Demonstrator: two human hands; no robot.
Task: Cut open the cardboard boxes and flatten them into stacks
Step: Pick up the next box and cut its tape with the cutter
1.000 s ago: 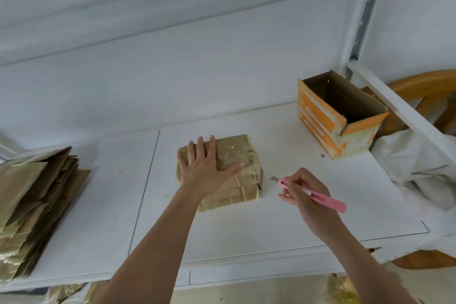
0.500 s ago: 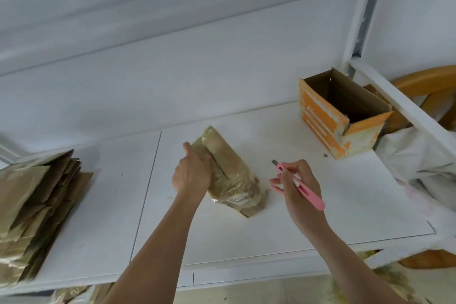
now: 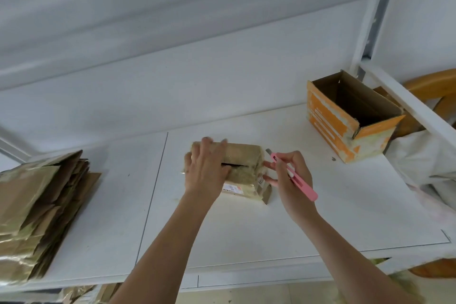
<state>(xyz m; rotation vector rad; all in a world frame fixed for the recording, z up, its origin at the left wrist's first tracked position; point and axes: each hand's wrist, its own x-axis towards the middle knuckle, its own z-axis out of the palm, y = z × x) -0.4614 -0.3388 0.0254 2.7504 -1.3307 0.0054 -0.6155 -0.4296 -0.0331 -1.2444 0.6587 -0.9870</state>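
A: Hidden bits? Left part of the taped box (image 3: 243, 164) covered by the left hand (image 3: 204, 170). Label on the near face too small to read. Stack of flattened cardboard (image 3: 37, 212) cut off at the left edge.

B: Noted. More scraps under the shelf (image 3: 345, 205) edge, only slivers showing. White sack (image 3: 419, 155) and wooden chair (image 3: 431, 84) cut off on the right. Knife blade tip blurred.

A: Counts: one taped box, one open orange box (image 3: 345, 128), one stack, sheets too jumbled to count. One pink knife (image 3: 293, 175). Two hands.

B: Poses? Left hand palm down over the box top, fingers curled over the far edge, gripping. Dark slit visible in the box top just right of that hand.

A: Right hand (image 3: 288, 175) wrapped round the pink knife, blade end up beside the box's right end, fingertips touching that end. Taped box mid-shelf, lying flat; orange box well apart, back right; stack far left.
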